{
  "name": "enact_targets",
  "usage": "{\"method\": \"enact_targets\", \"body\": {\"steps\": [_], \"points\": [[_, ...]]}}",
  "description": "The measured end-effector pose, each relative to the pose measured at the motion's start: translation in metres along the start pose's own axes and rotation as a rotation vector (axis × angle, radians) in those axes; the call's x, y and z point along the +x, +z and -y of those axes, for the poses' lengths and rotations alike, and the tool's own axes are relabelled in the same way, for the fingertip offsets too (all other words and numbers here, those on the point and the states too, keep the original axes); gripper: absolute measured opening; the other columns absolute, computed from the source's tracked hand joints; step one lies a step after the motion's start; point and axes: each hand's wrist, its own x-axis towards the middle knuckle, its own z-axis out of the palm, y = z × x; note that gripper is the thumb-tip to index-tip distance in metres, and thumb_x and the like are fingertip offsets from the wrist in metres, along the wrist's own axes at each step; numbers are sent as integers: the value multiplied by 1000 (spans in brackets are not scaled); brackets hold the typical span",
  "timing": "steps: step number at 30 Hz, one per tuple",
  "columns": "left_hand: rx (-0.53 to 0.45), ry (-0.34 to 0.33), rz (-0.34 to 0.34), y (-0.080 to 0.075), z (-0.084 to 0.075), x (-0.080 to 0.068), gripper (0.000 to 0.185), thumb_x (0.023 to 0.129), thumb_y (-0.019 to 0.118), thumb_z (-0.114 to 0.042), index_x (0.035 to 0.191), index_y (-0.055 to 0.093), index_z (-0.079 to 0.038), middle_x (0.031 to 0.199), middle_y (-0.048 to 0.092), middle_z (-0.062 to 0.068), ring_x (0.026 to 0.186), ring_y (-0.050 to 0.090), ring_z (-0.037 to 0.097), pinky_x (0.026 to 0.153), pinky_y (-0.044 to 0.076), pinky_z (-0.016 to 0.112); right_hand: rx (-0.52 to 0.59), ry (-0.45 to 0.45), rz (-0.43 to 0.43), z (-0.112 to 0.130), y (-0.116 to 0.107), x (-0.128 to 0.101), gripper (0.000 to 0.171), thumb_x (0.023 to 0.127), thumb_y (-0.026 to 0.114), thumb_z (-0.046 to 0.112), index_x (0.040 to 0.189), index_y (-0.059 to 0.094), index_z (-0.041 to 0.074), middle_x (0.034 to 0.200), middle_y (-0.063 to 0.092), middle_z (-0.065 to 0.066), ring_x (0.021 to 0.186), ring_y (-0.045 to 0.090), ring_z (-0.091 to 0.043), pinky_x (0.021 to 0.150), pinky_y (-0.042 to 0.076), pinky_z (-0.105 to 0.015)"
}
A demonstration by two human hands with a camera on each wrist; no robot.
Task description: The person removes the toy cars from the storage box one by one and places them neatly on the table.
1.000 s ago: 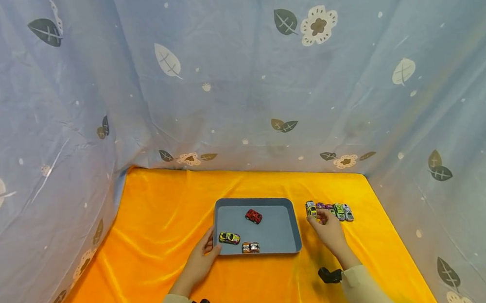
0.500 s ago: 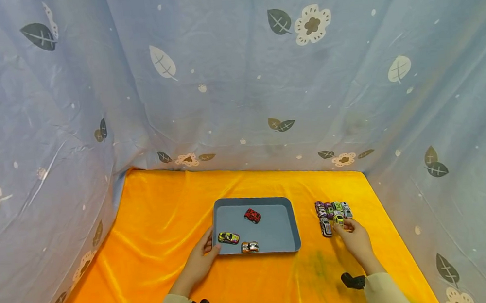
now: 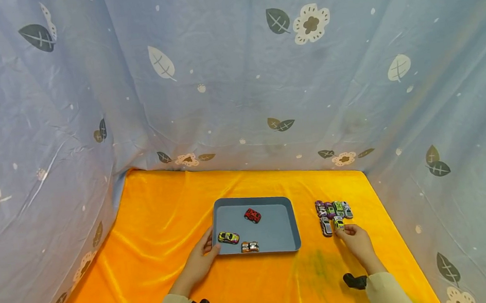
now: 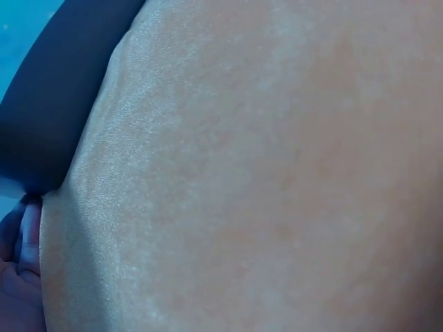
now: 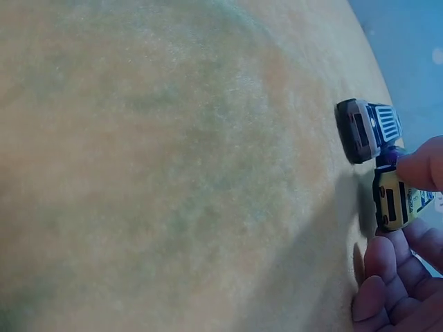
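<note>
My left hand (image 3: 199, 262) grips the left wall of a shallow blue-grey tray (image 3: 274, 226), thumb at the rim. In the left wrist view the tray wall (image 4: 59, 90) is dark, and a few fingers (image 4: 29, 238) show under it. My right hand (image 3: 359, 243) pinches a small yellow toy car (image 3: 339, 224) between thumb and fingers, right of the tray. A grey toy car (image 3: 326, 227) with a striped top stands just left of it. Behind these two is a tight row with a purple toy car (image 3: 321, 208), a green toy car (image 3: 339, 208) and a white toy car (image 3: 347, 210).
Inside the tray lie a red toy car (image 3: 252, 215), a yellow-and-pink toy car (image 3: 228, 238) and an orange-and-silver toy car (image 3: 250, 247). A wrinkled orange cloth (image 3: 166, 217) covers the surface. Blue patterned curtains (image 3: 228, 84) enclose the back and sides.
My right hand has carried the yellow toy car rightward, from beside the tray to the front of the row, then slightly toward me. My left hand has kept its hold on the tray.
</note>
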Motion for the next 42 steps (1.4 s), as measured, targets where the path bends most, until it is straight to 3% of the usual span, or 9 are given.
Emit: {"method": "enact_targets", "body": {"steps": [11,23,34,42], "points": [[-4,-13,10,-1,1,0,66,95,63,-28,153,31,-25,143,47,0,118,51,19,101,41,41,-25,3,30,3,1,2,70,92,62,47,128,50,-12,112,58,-25,99,55,-34,82,49,-43],[-2,0,8,-1,1,0,66,96,63,-26,153,31,-24,143,47,-1,118,51,17,101,41,40,-56,-12,29,4,1,2,63,93,62,42,127,52,-11,109,60,-23,99,56,-34,83,48,-45],[2,1,-2,0,3,0,66,95,63,-26,153,31,-23,141,49,0,116,52,18,99,42,40,-78,-26,35,3,4,-1,63,95,58,46,126,52,-8,111,59,-23,99,56,-33,83,47,-47],[-6,-3,9,0,4,0,66,95,63,-28,153,30,-25,140,49,2,117,52,20,100,41,43,-40,-24,-23,14,3,-4,60,96,57,42,130,49,-6,121,53,-25,106,53,-37,83,49,-47]]}}
